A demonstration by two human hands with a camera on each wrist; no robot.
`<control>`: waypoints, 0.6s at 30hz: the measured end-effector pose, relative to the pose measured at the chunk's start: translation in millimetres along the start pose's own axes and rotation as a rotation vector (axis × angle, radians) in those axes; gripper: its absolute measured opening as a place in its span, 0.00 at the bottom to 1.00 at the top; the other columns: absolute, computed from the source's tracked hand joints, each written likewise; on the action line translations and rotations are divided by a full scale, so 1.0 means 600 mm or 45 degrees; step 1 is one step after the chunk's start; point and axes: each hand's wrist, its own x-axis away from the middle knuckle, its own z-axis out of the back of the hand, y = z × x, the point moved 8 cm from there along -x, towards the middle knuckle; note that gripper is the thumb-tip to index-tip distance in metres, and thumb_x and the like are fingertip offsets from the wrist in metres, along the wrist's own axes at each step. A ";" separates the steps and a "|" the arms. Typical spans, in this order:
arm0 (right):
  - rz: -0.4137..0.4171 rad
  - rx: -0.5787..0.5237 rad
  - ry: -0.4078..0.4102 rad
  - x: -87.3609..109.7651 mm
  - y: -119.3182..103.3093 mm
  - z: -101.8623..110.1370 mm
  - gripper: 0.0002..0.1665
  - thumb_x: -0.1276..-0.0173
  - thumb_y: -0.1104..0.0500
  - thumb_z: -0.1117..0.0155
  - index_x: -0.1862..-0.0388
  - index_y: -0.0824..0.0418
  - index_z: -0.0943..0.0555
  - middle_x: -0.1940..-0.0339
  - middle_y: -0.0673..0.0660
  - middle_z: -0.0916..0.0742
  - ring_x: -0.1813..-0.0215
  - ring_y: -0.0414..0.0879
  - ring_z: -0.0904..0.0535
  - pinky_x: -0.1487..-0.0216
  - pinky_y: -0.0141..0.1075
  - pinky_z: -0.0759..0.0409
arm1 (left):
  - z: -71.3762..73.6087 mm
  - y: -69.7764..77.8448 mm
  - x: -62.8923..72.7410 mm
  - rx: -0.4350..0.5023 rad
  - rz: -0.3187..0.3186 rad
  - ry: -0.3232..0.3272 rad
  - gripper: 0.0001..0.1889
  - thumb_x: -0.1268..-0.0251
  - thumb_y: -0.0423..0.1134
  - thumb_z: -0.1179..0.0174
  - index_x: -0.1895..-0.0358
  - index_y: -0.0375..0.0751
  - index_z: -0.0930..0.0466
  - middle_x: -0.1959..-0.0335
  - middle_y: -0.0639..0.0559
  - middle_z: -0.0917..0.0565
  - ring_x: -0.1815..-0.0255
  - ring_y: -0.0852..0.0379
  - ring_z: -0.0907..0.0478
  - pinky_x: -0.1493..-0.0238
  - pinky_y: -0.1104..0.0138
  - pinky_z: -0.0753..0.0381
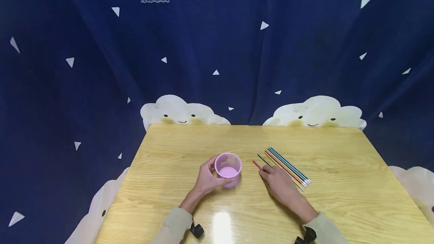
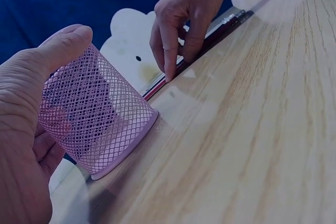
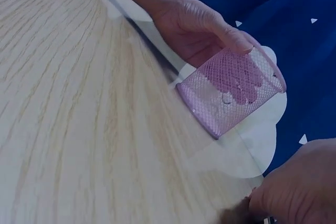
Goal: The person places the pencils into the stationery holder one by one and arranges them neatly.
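The left hand (image 1: 207, 179) is gripping a pink, cylindrical wire-mesh cup (image 1: 228, 171) on the wooden surface (image 1: 183, 146); rightward, the right hand (image 1: 279, 184) is pinching a slim red pencil (image 1: 257, 165). A thin black pencil (image 1: 264, 159) is lying close beside, so crowding fingers are risking dragging it along.
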 end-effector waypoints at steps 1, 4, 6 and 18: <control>0.010 -0.008 -0.004 0.000 0.000 -0.001 0.15 0.35 0.70 0.33 0.50 0.63 0.11 0.58 0.58 0.14 0.59 0.54 0.17 0.60 0.47 0.15 | 0.001 0.000 0.000 0.000 0.001 0.000 0.42 0.60 0.26 0.17 0.34 0.23 0.24 0.40 0.26 0.18 0.40 0.25 0.21 0.37 0.35 0.23; 0.023 -0.014 -0.014 0.000 0.000 -0.005 0.16 0.34 0.72 0.33 0.49 0.64 0.11 0.57 0.59 0.15 0.61 0.54 0.18 0.61 0.47 0.15 | 0.002 -0.002 -0.003 -0.003 0.005 -0.006 0.42 0.60 0.26 0.17 0.34 0.24 0.24 0.40 0.27 0.18 0.39 0.26 0.21 0.36 0.35 0.24; 0.021 -0.014 -0.019 0.001 0.001 -0.007 0.16 0.34 0.72 0.33 0.48 0.64 0.12 0.56 0.59 0.14 0.62 0.54 0.19 0.62 0.46 0.16 | 0.001 -0.015 -0.005 -0.009 0.007 -0.010 0.42 0.60 0.25 0.18 0.34 0.23 0.25 0.39 0.27 0.18 0.39 0.26 0.21 0.36 0.34 0.25; 0.070 0.000 0.004 0.004 0.001 -0.007 0.15 0.36 0.71 0.31 0.51 0.62 0.14 0.53 0.63 0.14 0.68 0.54 0.23 0.69 0.42 0.22 | 0.005 -0.059 -0.006 -0.067 -0.019 0.020 0.43 0.62 0.32 0.14 0.33 0.38 0.20 0.40 0.41 0.14 0.40 0.37 0.18 0.38 0.42 0.20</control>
